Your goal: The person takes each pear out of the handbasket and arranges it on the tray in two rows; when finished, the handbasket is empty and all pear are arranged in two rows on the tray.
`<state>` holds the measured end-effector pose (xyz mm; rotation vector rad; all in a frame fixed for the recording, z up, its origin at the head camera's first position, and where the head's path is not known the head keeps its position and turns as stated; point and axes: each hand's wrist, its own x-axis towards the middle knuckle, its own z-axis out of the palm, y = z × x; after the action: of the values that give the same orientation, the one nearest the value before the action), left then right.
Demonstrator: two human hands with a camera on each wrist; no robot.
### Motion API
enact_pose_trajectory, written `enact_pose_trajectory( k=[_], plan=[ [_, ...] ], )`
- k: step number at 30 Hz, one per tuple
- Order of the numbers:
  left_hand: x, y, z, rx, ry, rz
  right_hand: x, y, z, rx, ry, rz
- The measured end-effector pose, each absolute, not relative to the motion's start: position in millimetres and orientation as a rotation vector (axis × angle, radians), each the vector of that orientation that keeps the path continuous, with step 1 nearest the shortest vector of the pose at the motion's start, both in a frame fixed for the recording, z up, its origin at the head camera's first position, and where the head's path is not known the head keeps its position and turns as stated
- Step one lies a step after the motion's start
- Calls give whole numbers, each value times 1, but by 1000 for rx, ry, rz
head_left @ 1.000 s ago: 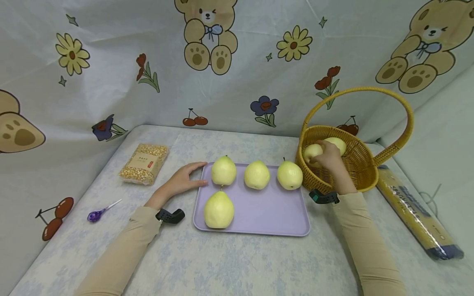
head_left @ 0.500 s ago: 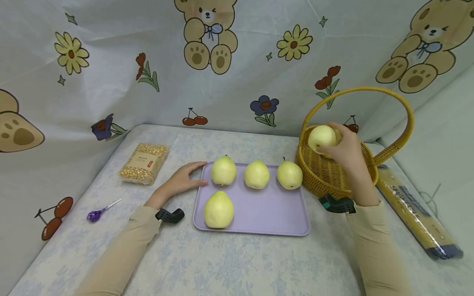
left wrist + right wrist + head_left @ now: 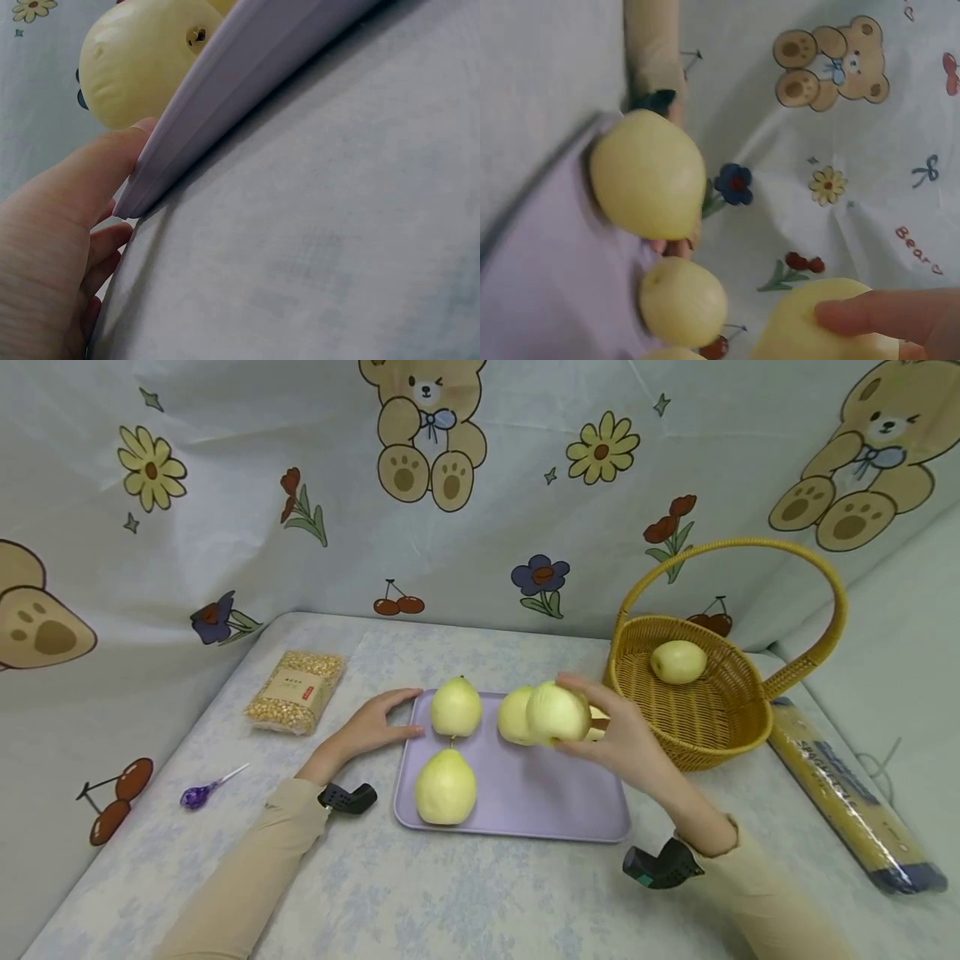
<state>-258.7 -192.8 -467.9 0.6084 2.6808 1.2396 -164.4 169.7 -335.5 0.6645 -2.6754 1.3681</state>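
Note:
My right hand (image 3: 626, 739) grips a pale yellow pear (image 3: 557, 713) over the back right part of the lilac tray (image 3: 525, 793). In the right wrist view its thumb (image 3: 847, 316) presses on this pear. My left hand (image 3: 371, 724) touches the tray's left edge with thumb and forefinger spread; the left wrist view shows the thumb (image 3: 124, 154) against the rim. Pears on the tray include a back left one (image 3: 456, 707), a front left one (image 3: 446, 787) and a back middle one (image 3: 513, 717). Another pear, farther right, is mostly hidden behind the right hand.
A yellow wicker basket (image 3: 697, 714) with a tall handle stands right of the tray, one pear (image 3: 678, 662) inside. Right of it lies a spaghetti pack (image 3: 855, 802). On the left are a bag of corn kernels (image 3: 295, 692) and a purple lollipop (image 3: 198, 796).
My right hand has taken hold of a pear in the basket, lifted it out and carried it left over the tray. One pear stays in the basket. My left hand has held its place.

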Motion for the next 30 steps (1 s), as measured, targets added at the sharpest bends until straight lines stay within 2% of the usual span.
enact_pose_trajectory(
  k=[7, 16, 30],
  plan=[
    [-259, -192, -467, 586, 2681, 1235, -140, 150, -371, 876, -2681, 1365],
    [-260, -191, -469, 588, 2682, 1239, -133, 144, -394, 946, -2754, 1341],
    [-260, -191, -468, 597, 2686, 1233, -134, 144, -402, 1013, -2808, 1166]
  ],
)
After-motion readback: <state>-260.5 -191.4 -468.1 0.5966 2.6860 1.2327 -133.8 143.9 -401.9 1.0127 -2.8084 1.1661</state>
